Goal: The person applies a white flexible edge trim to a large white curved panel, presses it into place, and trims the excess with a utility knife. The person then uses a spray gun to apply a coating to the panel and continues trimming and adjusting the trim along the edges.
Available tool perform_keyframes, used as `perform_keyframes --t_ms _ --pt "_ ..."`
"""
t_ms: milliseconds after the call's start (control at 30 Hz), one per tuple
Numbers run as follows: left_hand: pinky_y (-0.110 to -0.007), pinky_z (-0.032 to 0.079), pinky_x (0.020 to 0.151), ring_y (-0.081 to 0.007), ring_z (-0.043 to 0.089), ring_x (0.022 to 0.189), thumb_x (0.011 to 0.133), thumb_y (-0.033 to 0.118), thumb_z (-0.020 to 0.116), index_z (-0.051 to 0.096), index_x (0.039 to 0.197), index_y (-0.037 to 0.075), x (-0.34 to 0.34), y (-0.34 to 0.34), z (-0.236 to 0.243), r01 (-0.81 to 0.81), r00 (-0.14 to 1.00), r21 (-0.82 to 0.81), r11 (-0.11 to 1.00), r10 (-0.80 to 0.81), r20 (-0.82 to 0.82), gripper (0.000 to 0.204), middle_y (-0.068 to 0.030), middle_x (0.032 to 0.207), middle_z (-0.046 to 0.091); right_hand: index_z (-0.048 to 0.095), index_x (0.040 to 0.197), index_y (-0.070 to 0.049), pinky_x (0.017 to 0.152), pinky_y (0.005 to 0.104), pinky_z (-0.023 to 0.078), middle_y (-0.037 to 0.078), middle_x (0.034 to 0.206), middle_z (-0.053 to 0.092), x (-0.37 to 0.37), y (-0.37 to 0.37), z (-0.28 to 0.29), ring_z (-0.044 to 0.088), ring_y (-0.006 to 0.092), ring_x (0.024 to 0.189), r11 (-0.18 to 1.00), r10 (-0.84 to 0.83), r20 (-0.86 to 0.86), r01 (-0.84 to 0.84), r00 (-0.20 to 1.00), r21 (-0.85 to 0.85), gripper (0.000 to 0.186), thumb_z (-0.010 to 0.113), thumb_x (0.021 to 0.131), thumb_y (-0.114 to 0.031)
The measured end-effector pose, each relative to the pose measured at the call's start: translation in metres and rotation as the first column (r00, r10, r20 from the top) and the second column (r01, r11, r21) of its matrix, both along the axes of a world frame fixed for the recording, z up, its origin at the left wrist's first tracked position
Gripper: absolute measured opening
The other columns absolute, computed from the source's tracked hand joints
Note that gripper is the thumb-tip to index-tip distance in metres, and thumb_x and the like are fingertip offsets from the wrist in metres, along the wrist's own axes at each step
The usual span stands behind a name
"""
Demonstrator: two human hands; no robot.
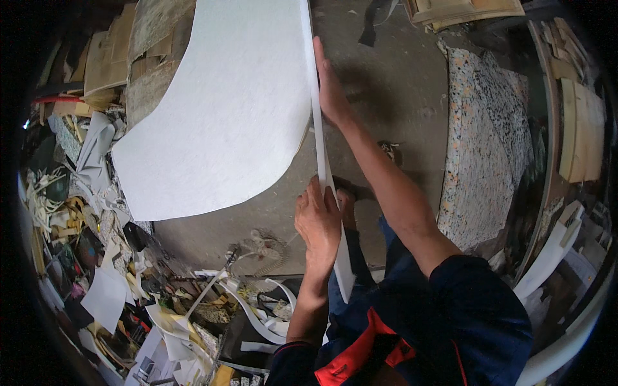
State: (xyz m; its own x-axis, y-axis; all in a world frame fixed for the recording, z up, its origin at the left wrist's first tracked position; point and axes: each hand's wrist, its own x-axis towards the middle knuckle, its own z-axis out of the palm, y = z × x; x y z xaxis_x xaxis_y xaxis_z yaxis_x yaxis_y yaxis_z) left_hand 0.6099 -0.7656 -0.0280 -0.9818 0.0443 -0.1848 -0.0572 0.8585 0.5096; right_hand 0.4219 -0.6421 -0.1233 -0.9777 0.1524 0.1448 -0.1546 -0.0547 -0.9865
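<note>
A narrow white sheet [320, 138], perhaps foam, stands nearly edge-on in front of me and tapers to a point near my body. My left hand [318, 215] is closed on its near part, thumb and fingers bent around it. Farther off, my right hand [331, 90] lies flat along its right side, fingers stretched out. Just left of this sheet is a broad white panel [225, 109] with a curved outline. Whether the two are joined at the far end, I cannot tell.
Piled scraps [109, 225] of foam, cloth and board crowd the left side. Speckled foam slabs [479, 141] lie on the right, with stacked boards [579, 128] beyond them. Curved white offcuts [257, 315] lie near my left forearm. A dark strip [370, 26] rests on the grey floor [399, 83].
</note>
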Motion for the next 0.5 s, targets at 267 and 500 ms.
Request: perform_keyframes --t_ms 267,500 --pt "-0.048 0.052 0.073 -0.0394 0.066 0.086 0.091 0.007 0.063 0.061 0.121 0.002 -0.002 -0.028 -0.007 0.124 0.987 0.070 0.990 -0.116 -0.114 0.031 -0.0195 0.096 0.069 0.008 0.161 -0.004 0.126 0.0451 0.012 0.019 0.167 0.008 0.035 -0.020 0.001 0.007 0.0300 0.155 0.996 -0.081 0.013 0.081 0.997 -0.026 0.078 0.005 0.104 -0.058" --pt "-0.050 0.053 0.075 -0.0421 0.068 0.090 0.091 0.007 0.065 0.060 0.120 -0.002 -0.006 -0.042 -0.019 0.197 0.970 0.114 0.974 -0.176 -0.169 0.031 -0.0244 0.098 0.069 0.012 0.159 0.000 0.126 0.0418 0.014 0.021 0.165 0.016 0.040 -0.030 -0.003 0.014 0.0320 0.154 0.980 -0.191 -0.100 0.195 0.977 0.033 0.070 0.007 0.108 -0.047"
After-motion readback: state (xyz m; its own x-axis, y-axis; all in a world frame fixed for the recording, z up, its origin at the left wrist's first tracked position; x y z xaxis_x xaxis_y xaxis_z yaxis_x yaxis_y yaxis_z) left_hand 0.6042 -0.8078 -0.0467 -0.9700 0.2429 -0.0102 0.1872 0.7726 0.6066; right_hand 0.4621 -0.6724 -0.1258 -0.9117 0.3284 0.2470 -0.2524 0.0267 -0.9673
